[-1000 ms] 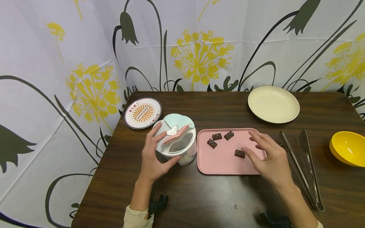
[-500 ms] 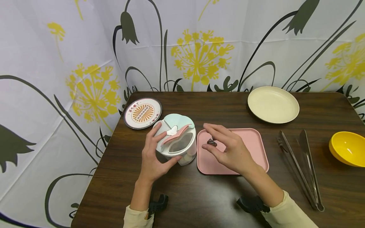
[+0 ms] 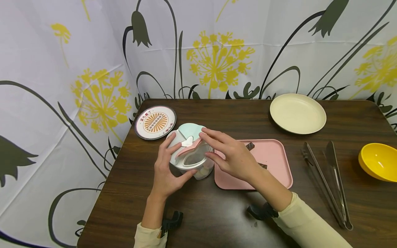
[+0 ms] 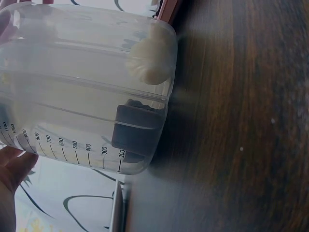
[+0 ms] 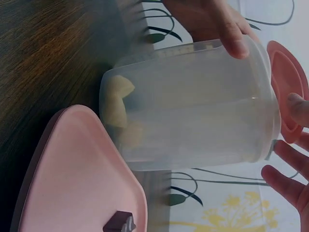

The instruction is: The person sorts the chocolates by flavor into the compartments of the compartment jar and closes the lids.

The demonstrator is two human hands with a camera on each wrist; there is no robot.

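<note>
A clear storage container (image 3: 203,172) has a divided lid with a grey part, a mint part and a raised pink flap (image 3: 189,148) over an open mouth. My left hand (image 3: 166,177) grips its left side, thumb at the front. My right hand (image 3: 234,156) reaches over the right side, its fingers fairly straight at the flap's right end. In the right wrist view, the thumb (image 5: 298,108) overlaps the flap's inner face. Inside the container lie cream-coloured pieces (image 4: 149,60) and dark blocks (image 4: 137,128), behind separate walls. A dark chocolate-like piece (image 3: 250,146) shows beyond the right hand.
The pink tray (image 3: 280,172) lies right beside the container, under the right forearm. Metal tongs (image 3: 328,186) rest further right, then a yellow bowl (image 3: 376,162). A cream plate (image 3: 297,113) is at the back right, a patterned plate (image 3: 155,123) at the back left.
My right hand has moved left from over the tray's right side to the container's pink flap. The left hand and container have stayed in place.
</note>
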